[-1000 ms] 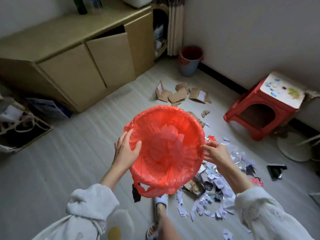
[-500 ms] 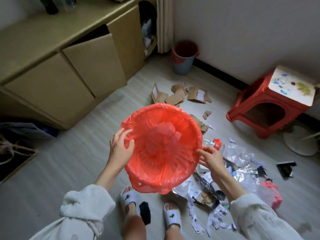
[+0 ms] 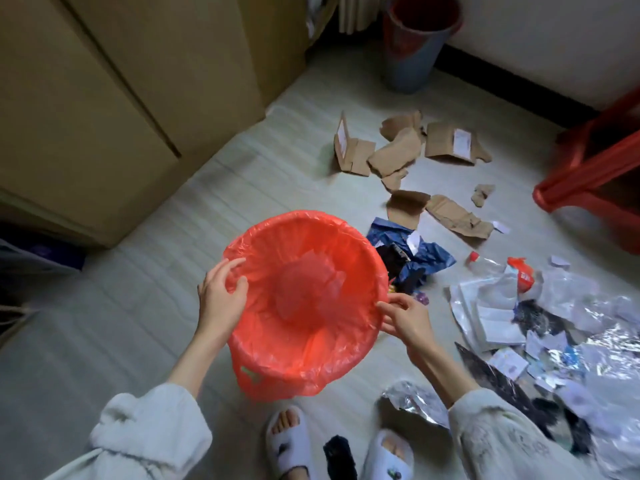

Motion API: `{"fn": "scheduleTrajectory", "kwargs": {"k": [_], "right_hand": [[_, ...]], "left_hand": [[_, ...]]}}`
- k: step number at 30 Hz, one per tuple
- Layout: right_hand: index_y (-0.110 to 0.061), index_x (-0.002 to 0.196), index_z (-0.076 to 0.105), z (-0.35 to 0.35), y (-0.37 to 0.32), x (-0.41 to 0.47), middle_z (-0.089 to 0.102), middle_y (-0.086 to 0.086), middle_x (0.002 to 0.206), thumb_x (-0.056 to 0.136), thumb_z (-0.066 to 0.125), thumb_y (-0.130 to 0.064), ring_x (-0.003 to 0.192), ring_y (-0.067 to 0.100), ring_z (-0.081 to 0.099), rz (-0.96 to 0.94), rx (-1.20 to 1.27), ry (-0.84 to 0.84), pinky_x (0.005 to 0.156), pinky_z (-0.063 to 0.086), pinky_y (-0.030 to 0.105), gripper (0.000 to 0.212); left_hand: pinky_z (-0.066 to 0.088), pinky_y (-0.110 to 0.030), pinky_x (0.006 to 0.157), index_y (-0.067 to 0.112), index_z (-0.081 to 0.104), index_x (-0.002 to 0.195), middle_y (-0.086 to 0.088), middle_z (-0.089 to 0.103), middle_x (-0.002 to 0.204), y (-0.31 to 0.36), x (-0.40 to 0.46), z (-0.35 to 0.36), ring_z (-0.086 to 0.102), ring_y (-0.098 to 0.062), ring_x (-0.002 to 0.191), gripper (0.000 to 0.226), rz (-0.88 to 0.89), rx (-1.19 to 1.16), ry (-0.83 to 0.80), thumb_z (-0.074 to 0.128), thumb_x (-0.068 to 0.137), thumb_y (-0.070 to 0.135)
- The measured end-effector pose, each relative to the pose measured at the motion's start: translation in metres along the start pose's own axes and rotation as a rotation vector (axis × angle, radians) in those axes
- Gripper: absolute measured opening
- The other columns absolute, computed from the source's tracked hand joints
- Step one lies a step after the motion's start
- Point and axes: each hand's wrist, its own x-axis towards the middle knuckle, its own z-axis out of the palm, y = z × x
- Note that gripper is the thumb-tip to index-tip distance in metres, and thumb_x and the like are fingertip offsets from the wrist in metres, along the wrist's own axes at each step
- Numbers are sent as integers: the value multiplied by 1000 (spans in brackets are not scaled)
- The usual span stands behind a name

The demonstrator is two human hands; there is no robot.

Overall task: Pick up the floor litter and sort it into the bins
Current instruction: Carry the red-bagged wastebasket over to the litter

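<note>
Bin (image 3: 308, 306), lined with a red bag (image 3: 277, 379), was held above the floor (image 3: 138, 306) between both hands. Left hand (image 3: 221, 299): grip closed on the bag at the left rim, thumb inside. Right hand (image 3: 405, 320): fingers pinched the bag at the right rim. Cardboard scraps (image 3: 398, 157) lay beyond the bin; plastic and paper litter (image 3: 519, 313) lay to its right. A second bin (image 3: 415, 43) stood by the far wall.
</note>
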Motion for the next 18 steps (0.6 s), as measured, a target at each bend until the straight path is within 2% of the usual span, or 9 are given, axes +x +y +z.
{"fn": "scheduleTrajectory", "kwargs": {"k": [5,7,9,12,15,18], "right_hand": [[-8,84,60,42,85,97,64,17,87,87,60,-1,75,26,64,5,-83,-65,60,59,25,7],[-10,83,61,51,110,124,67,14,86,87,61,-2,70,23,67,13,-103,-83,63,58,28,8],[-8,84,61,57,125,152,68,13,80,86,61,0,58,18,67,16,-96,-105,58,57,26,8],[-3,88,60,61,132,183,67,16,75,86,59,4,49,16,66,-3,-109,-160,54,58,26,8],[1,96,59,63,131,199,68,18,79,87,55,7,52,19,68,-24,-93,-201,51,57,25,11],[1,106,60,60,139,206,66,14,84,90,54,1,55,17,67,-59,-91,-205,52,57,25,17]], "left_hand": [[35,-48,105,14,64,110,-14,59,117,-115,37,73,54,-30,110,29,-59,23,12,59,84,3],[37,-49,103,16,64,110,-13,62,114,-151,46,98,55,-30,108,26,-79,-11,10,59,85,13],[39,-48,102,18,63,110,-14,62,115,-178,59,121,56,-31,108,27,-100,-40,16,58,84,22],[35,-44,106,17,60,116,-14,61,120,-202,71,148,53,-31,113,31,-90,-53,49,60,85,23],[27,-36,107,13,58,120,-18,57,121,-212,78,162,49,-32,115,33,-57,20,80,59,87,16],[29,-36,106,11,55,124,-18,55,126,-215,78,171,47,-34,118,37,22,15,70,59,86,13]]}}
